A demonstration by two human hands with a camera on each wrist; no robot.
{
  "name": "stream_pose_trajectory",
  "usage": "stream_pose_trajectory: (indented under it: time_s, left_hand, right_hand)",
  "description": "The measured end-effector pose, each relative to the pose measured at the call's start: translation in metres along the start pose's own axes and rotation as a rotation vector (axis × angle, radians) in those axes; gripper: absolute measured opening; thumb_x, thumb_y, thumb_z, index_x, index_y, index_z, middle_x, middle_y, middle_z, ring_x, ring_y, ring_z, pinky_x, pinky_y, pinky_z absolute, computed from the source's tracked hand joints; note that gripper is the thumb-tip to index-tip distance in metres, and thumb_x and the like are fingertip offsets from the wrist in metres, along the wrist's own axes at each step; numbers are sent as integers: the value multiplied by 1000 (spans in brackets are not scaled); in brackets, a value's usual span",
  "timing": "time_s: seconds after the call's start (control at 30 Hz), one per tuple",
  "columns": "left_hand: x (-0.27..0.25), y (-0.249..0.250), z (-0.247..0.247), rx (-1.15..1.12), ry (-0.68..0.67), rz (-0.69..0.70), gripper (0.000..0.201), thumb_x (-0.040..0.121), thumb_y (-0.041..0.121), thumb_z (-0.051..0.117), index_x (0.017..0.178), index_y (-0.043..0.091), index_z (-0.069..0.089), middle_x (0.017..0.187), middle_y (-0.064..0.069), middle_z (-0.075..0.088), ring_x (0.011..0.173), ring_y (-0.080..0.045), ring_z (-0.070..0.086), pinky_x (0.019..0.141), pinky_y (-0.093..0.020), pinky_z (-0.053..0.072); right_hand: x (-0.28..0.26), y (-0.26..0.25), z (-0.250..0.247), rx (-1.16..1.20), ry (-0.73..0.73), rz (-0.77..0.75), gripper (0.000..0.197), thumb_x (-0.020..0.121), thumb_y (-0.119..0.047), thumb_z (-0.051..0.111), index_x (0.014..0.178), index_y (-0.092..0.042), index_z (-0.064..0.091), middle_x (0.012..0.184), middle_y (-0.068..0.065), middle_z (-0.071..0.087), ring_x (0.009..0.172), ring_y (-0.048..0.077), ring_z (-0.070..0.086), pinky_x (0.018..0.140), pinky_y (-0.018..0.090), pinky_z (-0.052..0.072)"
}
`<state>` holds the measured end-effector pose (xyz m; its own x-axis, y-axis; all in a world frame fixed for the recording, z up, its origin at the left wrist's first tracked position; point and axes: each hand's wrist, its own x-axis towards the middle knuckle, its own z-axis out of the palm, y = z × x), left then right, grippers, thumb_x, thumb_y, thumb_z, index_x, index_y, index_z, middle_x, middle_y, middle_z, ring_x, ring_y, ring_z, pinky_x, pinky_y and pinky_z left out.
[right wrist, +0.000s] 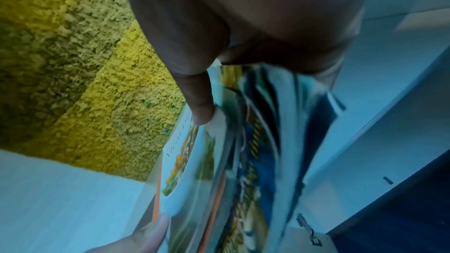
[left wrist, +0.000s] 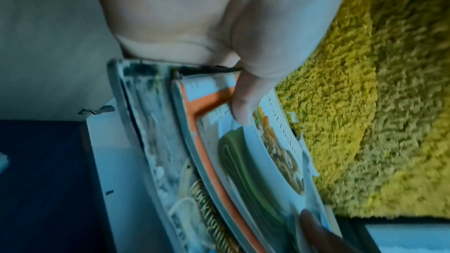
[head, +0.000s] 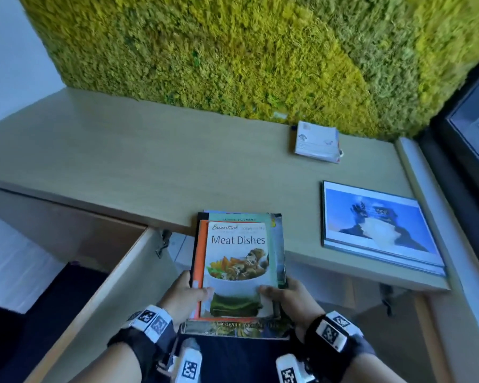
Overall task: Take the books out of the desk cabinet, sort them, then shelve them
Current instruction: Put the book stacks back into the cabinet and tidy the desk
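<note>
I hold a stack of books (head: 238, 266) in both hands, its far end over the front edge of the wooden desk (head: 150, 161). A white "Meat Dishes" cookbook (head: 237, 261) lies on top. My left hand (head: 187, 293) grips the stack's left side, thumb pressed on the cover; my right hand (head: 284, 295) grips the right side the same way. In the left wrist view the left thumb (left wrist: 243, 103) lies on the stack of books (left wrist: 219, 161). The right wrist view shows the right thumb (right wrist: 199, 103) on the stack of books (right wrist: 231, 161). Fingers under the stack are hidden.
A large blue-covered book (head: 376, 225) lies flat at the desk's right front. A small pile of pale booklets (head: 317, 142) sits at the back near the moss wall (head: 233, 51). An open cabinet door (head: 108, 286) stands at lower left. A window frame (head: 468, 134) borders the right.
</note>
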<state>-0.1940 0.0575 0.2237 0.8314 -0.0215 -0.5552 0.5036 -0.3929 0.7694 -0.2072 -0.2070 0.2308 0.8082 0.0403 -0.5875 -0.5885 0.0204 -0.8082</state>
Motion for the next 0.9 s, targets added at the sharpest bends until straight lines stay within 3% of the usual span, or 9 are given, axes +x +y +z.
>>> stream_pose_trajectory:
  time_s: [0.1, 0.23, 0.37, 0.53, 0.6, 0.67, 0.77, 0.83, 0.9]
  left_hand:
    - [-20, -24, 11, -37, -2, -13, 49, 90, 26, 71, 133, 19, 48, 129, -6, 59, 125, -29, 54, 108, -42, 44]
    - [-41, -67, 23, -47, -2, -23, 39, 92, 15, 70, 124, 23, 49, 121, 8, 57, 125, -24, 52, 102, -34, 40]
    - [-33, -106, 30, -47, -59, -133, 78, 81, 42, 75, 147, 25, 39, 151, 8, 46, 138, -18, 43, 118, -42, 33]
    - [44, -139, 43, -90, -45, -169, 78, 91, 33, 69, 156, 18, 29, 161, 5, 33, 145, -22, 37, 118, -42, 32]
    - [97, -147, 51, -46, -11, -159, 79, 92, 30, 68, 157, 14, 26, 151, 6, 38, 149, -24, 33, 119, -45, 30]
    - [156, -154, 57, -4, 18, -74, 51, 87, 26, 67, 131, 8, 49, 116, 0, 53, 118, -31, 57, 96, -41, 46]
    - [227, -152, 65, 89, 40, 37, 25, 93, 21, 62, 113, 9, 53, 95, -6, 55, 74, -19, 51, 59, -22, 41]
    - [268, -150, 74, 169, 34, 104, 26, 92, 25, 61, 111, 9, 53, 99, -9, 59, 74, -19, 50, 57, -22, 41]
    - [305, -149, 84, 233, 51, 186, 31, 84, 34, 62, 101, 10, 54, 95, -12, 60, 78, -27, 55, 70, -34, 51]
  right_hand:
    - [-8, 25, -6, -51, -36, 7, 36, 86, -5, 76, 120, -3, 64, 103, 24, 77, 98, 48, 73, 90, 63, 57]
    - [-20, 62, -2, -71, -74, 49, 33, 87, -2, 74, 118, -4, 65, 106, 23, 77, 98, 41, 74, 90, 61, 58]
    - [-13, 93, 5, -102, -82, 103, 36, 88, -4, 73, 122, -12, 63, 108, 14, 78, 100, 35, 76, 91, 56, 60]
    - [50, 121, 7, -142, -49, 142, 34, 89, -6, 75, 121, -9, 62, 105, 14, 79, 96, 34, 77, 89, 52, 61]
    - [103, 134, 4, -187, -13, 92, 44, 85, -17, 79, 124, -10, 61, 106, 15, 78, 96, 34, 76, 89, 53, 61]
    - [162, 152, -3, -246, 59, 35, 52, 78, -28, 81, 123, -13, 61, 106, 16, 77, 96, 36, 75, 89, 58, 60]
    - [234, 166, -9, -272, 144, -56, 38, 83, -23, 78, 115, -12, 62, 107, 21, 74, 98, 41, 72, 90, 62, 58]
    - [273, 171, -18, -286, 193, -108, 30, 87, -16, 76, 113, -6, 63, 107, 26, 72, 98, 44, 71, 91, 64, 56]
    - [308, 174, -31, -348, 240, -157, 26, 88, -14, 76, 107, -1, 65, 103, 30, 71, 95, 47, 70, 89, 63, 57]
